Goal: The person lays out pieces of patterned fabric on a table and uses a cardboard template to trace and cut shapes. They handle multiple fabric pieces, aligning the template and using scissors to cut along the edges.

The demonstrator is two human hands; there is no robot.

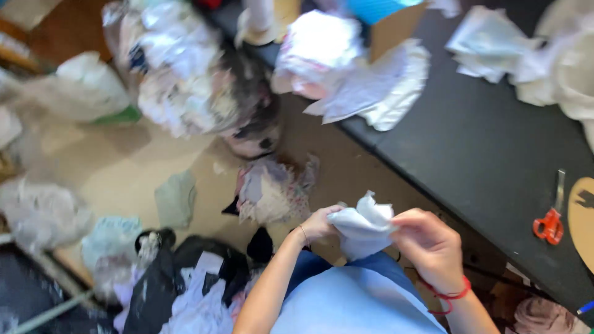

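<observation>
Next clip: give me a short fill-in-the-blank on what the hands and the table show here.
1. Both hands, the left hand and the right hand, grip a crumpled piece of ____ fabric.
2. The scissors on the dark table have ____ handles.
3. A red band circles the ____ wrist.

Missing words: white; orange; right

The crumpled cloth piece [364, 227] is white, and the cord bracelet [447, 293] is red. The scissors [549, 224] have orange-red handles and lie on a black tabletop [482, 154], beside white fabric scraps [377, 86]. On the tan floor [124, 167] lie a grey-green scrap [176, 198] and a pale, faintly flowered patch [272, 188]; the lap garment [346, 303] is light blue.
</observation>
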